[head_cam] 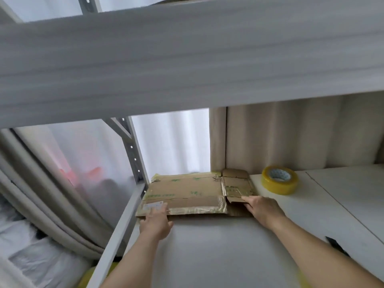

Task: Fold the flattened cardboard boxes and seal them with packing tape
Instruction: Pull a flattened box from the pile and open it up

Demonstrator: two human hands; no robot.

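The left hand (156,222) lays straight fingers on the near left corner of the flattened cardboard box (187,194). The right hand (262,208) grips its near right flap. The box lies flat on the white shelf (218,246), with the packing tape roll (279,179) just beside it.

Soft daylight through sheer curtain (170,142) behind; upper shelf (187,59) motion-blurred; wide-angle bending at edges; faint shadows, no glare

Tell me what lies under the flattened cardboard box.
The flattened cardboard box lies on the white shelf. Left hand and right hand touch its near edge. Anything beneath the cardboard is covered.
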